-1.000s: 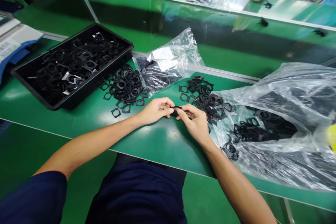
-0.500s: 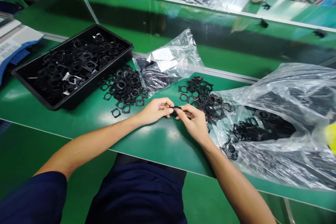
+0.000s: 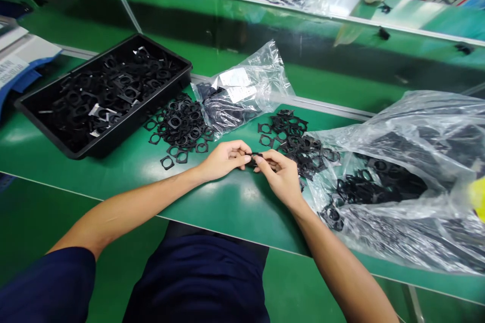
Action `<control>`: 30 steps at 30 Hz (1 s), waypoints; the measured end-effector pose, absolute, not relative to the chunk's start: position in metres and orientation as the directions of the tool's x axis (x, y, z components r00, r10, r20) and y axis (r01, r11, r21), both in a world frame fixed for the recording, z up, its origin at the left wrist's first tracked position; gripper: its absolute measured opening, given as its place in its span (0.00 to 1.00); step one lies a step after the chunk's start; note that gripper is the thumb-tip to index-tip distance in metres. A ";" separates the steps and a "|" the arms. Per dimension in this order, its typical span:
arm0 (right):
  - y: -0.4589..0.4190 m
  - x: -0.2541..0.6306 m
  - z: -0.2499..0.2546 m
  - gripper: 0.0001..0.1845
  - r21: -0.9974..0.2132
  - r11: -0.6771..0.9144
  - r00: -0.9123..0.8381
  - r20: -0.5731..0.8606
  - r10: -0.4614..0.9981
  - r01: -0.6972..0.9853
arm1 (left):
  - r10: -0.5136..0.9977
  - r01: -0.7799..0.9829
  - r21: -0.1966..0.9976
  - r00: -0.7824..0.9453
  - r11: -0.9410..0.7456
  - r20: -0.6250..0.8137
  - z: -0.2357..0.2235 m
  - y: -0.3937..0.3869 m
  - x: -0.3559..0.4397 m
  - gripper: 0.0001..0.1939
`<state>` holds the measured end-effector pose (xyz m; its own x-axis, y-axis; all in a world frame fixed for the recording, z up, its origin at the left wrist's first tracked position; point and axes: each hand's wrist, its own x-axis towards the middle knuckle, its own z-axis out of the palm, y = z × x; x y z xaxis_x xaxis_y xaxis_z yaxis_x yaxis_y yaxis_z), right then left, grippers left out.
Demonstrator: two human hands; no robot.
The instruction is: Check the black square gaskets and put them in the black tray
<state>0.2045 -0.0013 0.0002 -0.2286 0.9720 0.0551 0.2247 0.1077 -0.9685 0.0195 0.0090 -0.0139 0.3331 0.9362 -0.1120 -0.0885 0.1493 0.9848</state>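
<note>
My left hand and my right hand meet over the green table, fingertips pinched together on one small black plastic frame part. Just right of my hands lies a loose heap of the same black parts, spilling from a big clear plastic bag. A second heap of black parts lies to the left of my hands.
A black tray filled with black parts stands at the left. A smaller clear bag with white labels lies behind the heaps. A metal rail borders the table, with a green conveyor behind it. A white and blue device sits far left.
</note>
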 end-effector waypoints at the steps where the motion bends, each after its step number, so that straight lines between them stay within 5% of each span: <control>1: -0.001 0.205 0.000 0.18 -0.969 0.106 -0.222 0.056 0.973 0.222 | 0.941 -0.092 0.986 0.321 0.142 -0.105 -0.014 0.008 0.020 0.16; 9: -0.006 0.205 0.001 0.16 -0.983 0.129 -0.157 0.108 0.982 0.132 | 0.987 -0.069 0.997 0.150 -0.039 0.049 -0.009 -0.001 0.023 0.16; 15: -0.008 0.207 0.002 0.16 -0.979 0.141 -0.138 0.121 0.983 0.147 | 0.977 -0.018 0.993 0.176 -0.120 0.121 -0.009 -0.004 0.022 0.15; 30: -0.003 0.206 0.001 0.22 -0.999 -0.047 -0.158 -0.049 0.986 0.013 | 0.986 -0.023 0.998 0.157 -0.061 0.064 -0.007 0.002 0.019 0.15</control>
